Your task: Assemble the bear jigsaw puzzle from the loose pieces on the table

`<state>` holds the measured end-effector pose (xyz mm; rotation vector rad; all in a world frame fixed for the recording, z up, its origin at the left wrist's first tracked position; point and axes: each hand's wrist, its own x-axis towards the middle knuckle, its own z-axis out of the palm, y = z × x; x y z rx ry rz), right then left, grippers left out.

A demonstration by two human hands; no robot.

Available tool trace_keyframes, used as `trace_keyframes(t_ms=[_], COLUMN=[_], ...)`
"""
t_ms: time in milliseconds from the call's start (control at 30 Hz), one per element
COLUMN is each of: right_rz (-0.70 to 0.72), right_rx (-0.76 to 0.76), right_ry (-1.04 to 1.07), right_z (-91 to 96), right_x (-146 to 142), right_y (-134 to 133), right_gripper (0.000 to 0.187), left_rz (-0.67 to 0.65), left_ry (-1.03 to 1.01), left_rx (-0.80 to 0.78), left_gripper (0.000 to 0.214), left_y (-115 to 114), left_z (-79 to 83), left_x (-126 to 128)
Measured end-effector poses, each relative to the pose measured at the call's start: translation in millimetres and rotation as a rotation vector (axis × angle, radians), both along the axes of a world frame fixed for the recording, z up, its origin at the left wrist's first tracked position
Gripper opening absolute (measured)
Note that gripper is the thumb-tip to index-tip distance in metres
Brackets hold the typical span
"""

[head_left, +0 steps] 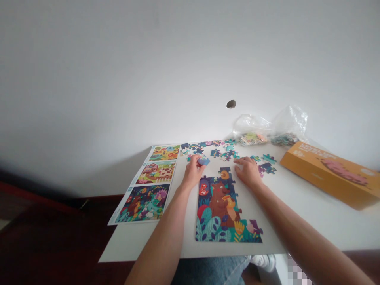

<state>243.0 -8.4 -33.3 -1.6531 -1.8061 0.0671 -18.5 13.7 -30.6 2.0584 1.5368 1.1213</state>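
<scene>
Between the fingers of my left hand is a blue puzzle piece, held above the table just past the top left of the partly joined puzzle. That puzzle shows a brown bear, leaves and flowers, with an uneven right side. My right hand rests with its fingers spread on the table, right of the puzzle's top corner piece. Its fingertips are near loose puzzle pieces scattered at the back. More loose pieces lie just right of this hand.
A reference sheet with three pictures lies at the left of the white table. An orange box stands on the right. Two clear bags of pieces sit at the back against the wall, which has a hole.
</scene>
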Motion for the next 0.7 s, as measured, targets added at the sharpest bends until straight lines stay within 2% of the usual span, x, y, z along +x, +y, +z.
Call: trace_keyframes(t_ms=[67,133,200,300,400,467,600,700], right_rz=[0.119,0.275,0.419,0.522,0.536,0.535,0.509,0.468], right_rx=[0.06,0.093,0.073,0.008,-0.051,-0.06,-0.003,0.039], right_ry=[0.057,0.124,0.183,0.232,0.234,0.212,0.171,0.171], right_z=[5.9,13.8,20.8,25.7,24.1,21.7,17.6,14.8], right_x=[-4,-10,-17,-25,-27,-27,-24,-21], right_y=[-4,-9,-16,-22,-23,-22,-18,-15], right_gripper=[0.026,0.029,0.033,0.036,0.036,0.036,0.034,0.031], left_rz=[-0.119,-0.226,-0.3,-0.345,-0.318,-0.246,-0.099,-0.075], left_ry=[-0.104,-0.138,-0.109,-0.096,-0.107,-0.084,-0.011,0.015], left_rx=[0.022,0.065,0.087,0.1,0.099,0.101,0.105,0.092], left_gripper=[0.037,0.028,0.018,0.019,0.018,0.017,0.013,0.012], left_y=[-5,-11,-17,-22,-20,-16,-8,-5], left_z=[4.9,11.4,17.5,21.6,18.8,14.9,6.4,2.0], left_x=[4,10,15,21,21,19,14,12])
